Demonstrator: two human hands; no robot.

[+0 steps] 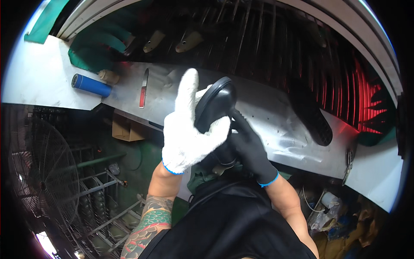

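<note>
A black shoe (pixel 222 101) is held in front of my body, its rounded toe pointing away from me and its sole edge turned left. My left hand (pixel 189 134), in a white knit glove, grips the shoe from the left, thumb across the upper and one finger stretched up. On the other side, my right hand (pixel 250 144), in a black glove, is closed against the shoe's right side; its fingertips are partly hidden. Beyond my hands, to the right, lies a dark shoe (pixel 317 123) with its treaded sole showing, on the metal table (pixel 280 138).
On the table's left lie a knife (pixel 143 90) with a red handle, a blue cylinder (pixel 91 85) and a tan spool-like piece (pixel 108 76). Shoe lasts (pixel 189 42) poke out over dark rods at the back, glowing red at right. A large fan (pixel 43 181) stands lower left.
</note>
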